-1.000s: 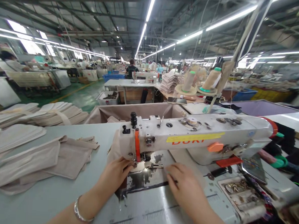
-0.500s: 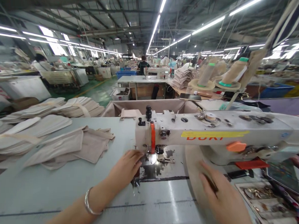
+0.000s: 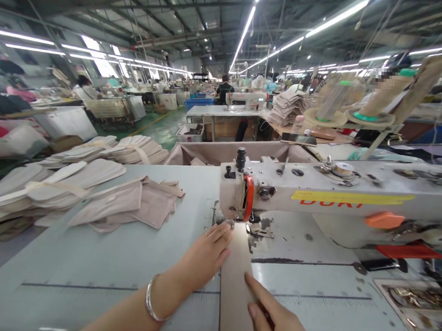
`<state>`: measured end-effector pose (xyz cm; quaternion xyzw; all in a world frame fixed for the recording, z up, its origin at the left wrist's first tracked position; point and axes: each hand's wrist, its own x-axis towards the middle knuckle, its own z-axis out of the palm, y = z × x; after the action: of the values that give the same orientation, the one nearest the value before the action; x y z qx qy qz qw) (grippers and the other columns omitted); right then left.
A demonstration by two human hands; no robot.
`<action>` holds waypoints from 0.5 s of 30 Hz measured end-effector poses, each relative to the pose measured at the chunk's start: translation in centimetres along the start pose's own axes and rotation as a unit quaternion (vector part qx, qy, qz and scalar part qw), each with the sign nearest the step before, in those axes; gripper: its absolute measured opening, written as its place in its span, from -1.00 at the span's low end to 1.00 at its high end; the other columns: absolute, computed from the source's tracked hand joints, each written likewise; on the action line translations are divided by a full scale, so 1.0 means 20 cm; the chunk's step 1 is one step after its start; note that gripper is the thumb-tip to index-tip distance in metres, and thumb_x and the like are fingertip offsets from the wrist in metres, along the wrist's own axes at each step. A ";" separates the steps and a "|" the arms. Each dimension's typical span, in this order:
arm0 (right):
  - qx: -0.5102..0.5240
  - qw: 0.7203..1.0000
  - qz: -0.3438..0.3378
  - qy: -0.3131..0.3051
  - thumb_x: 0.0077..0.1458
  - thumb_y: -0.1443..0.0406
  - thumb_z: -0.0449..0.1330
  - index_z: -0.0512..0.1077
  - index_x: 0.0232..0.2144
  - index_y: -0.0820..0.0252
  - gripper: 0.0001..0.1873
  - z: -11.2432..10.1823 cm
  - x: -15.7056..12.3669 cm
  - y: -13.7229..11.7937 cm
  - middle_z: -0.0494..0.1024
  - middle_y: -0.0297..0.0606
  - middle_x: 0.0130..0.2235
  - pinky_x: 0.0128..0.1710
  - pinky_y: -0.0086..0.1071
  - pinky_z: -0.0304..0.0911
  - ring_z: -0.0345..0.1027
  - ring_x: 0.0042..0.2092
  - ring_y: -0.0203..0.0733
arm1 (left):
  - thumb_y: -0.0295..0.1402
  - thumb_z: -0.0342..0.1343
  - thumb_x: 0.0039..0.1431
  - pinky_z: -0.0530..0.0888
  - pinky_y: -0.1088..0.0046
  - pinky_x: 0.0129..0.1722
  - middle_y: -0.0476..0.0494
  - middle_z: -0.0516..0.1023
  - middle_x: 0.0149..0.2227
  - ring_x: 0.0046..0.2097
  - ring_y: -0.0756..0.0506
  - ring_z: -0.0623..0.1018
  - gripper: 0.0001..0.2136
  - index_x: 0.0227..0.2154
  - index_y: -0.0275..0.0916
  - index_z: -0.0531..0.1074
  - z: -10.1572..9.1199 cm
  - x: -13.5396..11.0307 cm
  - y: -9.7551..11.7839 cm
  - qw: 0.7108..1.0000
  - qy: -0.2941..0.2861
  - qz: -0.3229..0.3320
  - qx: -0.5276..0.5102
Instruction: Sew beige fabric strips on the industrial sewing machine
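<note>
A pale beige fabric strip (image 3: 237, 280) lies on the table (image 3: 145, 260) between the two hands, its long axis running almost straight away from the person, from the bottom edge of the view up to the needle end of the sewing machine (image 3: 278, 195). The left hand (image 3: 209, 249) is the nearer to that far end: it lies along the strip's left edge, fingers extended and close together, fingertips just beside the orange-marked head, pressing flat rather than gripping. The right hand (image 3: 278, 316) is at the strip's right edge, closer to the body, index finger stretched out onto the edge and thumb bent below it. A dark sliver shows between that thumb and finger; whether the hand has hold of something there, or pinches the strip, I cannot tell. A folded fabric pile (image 3: 145, 201) lies farther left, well apart from the strip.
</note>
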<state>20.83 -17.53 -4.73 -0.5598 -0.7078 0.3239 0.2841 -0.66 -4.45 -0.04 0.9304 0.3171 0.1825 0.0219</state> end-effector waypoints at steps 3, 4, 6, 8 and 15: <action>0.018 1.000 0.005 -0.011 0.29 0.29 -0.02 0.15 0.30 0.07 -0.46 -0.02 0.01 -0.01 0.42 -0.26 0.11 -0.01 -0.34 0.39 0.38 0.07 -0.12 | -0.45 -0.01 0.33 0.31 0.14 0.27 -0.32 0.34 0.22 0.30 -0.19 0.26 -0.66 0.14 -0.33 0.28 -0.02 0.00 0.01 1.000 -0.014 -0.011 0.004; 0.026 0.999 0.012 -0.014 0.29 0.29 -0.02 0.15 0.30 0.07 -0.46 -0.02 0.01 -0.02 0.42 -0.26 0.11 0.00 -0.35 0.38 0.38 0.08 -0.13 | -0.45 -0.01 0.33 0.30 0.14 0.27 -0.31 0.34 0.22 0.30 -0.19 0.26 -0.66 0.14 -0.33 0.28 -0.02 0.01 0.01 1.000 -0.017 -0.014 0.005; 0.044 0.998 0.036 -0.019 0.29 0.28 -0.02 0.16 0.30 0.09 -0.46 -0.01 0.01 -0.03 0.42 -0.24 0.11 0.02 -0.34 0.36 0.37 0.08 -0.12 | -0.44 -0.01 0.33 0.28 0.16 0.28 -0.30 0.34 0.22 0.30 -0.19 0.26 -0.66 0.14 -0.30 0.28 -0.03 0.01 0.00 1.000 -0.020 -0.018 0.002; 0.059 0.996 0.062 -0.019 0.28 0.26 0.00 0.18 0.29 0.13 -0.46 -0.01 0.02 -0.04 0.41 -0.21 0.12 0.04 -0.33 0.34 0.37 0.09 -0.09 | -0.43 -0.01 0.33 0.27 0.17 0.29 -0.28 0.33 0.23 0.30 -0.18 0.26 -0.66 0.15 -0.27 0.27 -0.02 0.01 0.00 0.999 -0.021 -0.023 -0.004; 0.036 0.995 0.083 -0.048 0.26 0.17 -0.03 0.18 0.29 0.11 -0.42 -0.03 0.03 -0.02 0.44 -0.26 0.09 -0.03 -0.36 0.39 0.41 0.05 -0.07 | -0.41 -0.02 0.34 0.27 0.21 0.30 -0.22 0.33 0.24 0.30 -0.16 0.25 -0.66 0.16 -0.23 0.29 -0.03 0.02 0.02 0.998 -0.029 -0.036 -0.043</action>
<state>20.83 -16.93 -4.04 -0.5899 -0.6599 0.3978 0.2416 -0.40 -4.65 0.74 0.9213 0.3419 0.1679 0.0779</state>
